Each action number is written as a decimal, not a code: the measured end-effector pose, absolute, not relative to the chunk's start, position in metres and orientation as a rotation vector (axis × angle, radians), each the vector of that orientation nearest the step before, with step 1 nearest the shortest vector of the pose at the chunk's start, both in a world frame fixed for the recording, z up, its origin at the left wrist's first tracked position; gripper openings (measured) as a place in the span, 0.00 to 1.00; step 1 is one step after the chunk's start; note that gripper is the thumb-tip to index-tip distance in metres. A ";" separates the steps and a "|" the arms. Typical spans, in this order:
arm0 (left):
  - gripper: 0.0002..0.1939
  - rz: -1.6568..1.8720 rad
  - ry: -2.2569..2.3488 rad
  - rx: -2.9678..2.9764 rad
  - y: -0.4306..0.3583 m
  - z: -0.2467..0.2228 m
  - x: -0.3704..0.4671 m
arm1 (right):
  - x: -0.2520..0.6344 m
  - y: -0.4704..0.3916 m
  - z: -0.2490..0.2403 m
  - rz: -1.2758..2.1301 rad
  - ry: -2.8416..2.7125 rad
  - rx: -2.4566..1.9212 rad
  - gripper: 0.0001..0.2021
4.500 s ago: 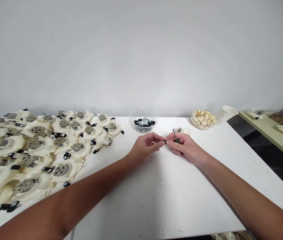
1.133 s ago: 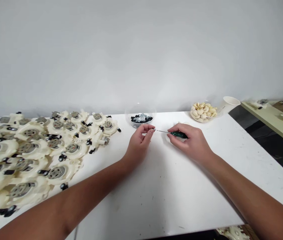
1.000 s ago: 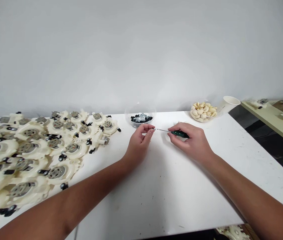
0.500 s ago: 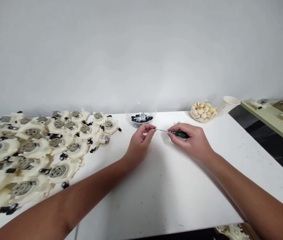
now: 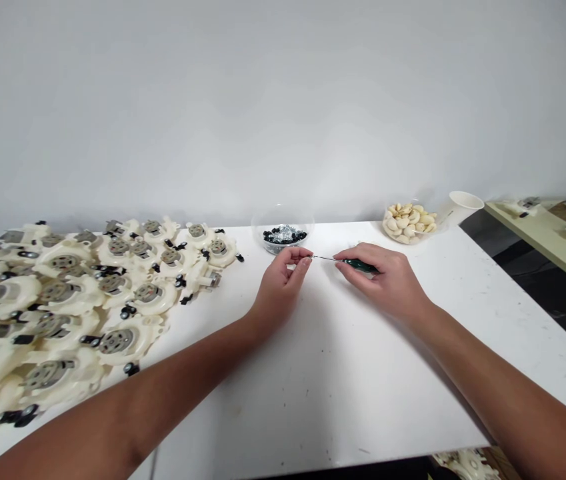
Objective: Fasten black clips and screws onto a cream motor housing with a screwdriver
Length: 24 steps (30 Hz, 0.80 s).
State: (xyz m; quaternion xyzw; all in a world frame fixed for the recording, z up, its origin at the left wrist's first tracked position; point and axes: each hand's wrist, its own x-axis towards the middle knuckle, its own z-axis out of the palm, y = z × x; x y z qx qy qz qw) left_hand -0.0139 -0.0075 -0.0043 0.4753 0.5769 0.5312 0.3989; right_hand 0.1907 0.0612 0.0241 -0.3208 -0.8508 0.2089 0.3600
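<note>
My right hand [image 5: 381,272] is wrapped round the dark green handle of a screwdriver [image 5: 361,265]. Its thin metal shaft runs leftward, nearly level, to the fingertips of my left hand [image 5: 285,277]. There the thumb and forefinger are pinched at the tip, on something too small to make out. Just behind my left hand stands a clear plastic bowl [image 5: 283,248] with silvery screws and black small parts in it. Both hands are above the white table [image 5: 273,413].
Many cream plastic housings with metal motors [image 5: 117,341] cover the table's left side. At the back right are a clear bowl of cream, curved pieces [image 5: 409,223] and a tilted white paper cup [image 5: 463,205]. Further right, another table [image 5: 543,237] bears similar housings.
The screwdriver handle has tipped very slightly in my right hand. My left hand keeps its pinch at the tip, and the whole view has shifted a little.
</note>
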 end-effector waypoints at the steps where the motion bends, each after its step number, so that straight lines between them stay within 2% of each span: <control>1: 0.12 1.347 1.461 1.205 -0.007 -0.004 -0.014 | 0.191 0.062 0.024 0.538 -2.198 -0.833 0.07; 24: 0.14 1.322 1.466 1.214 -0.008 -0.006 -0.015 | 0.190 0.063 0.025 0.534 -2.213 -0.792 0.06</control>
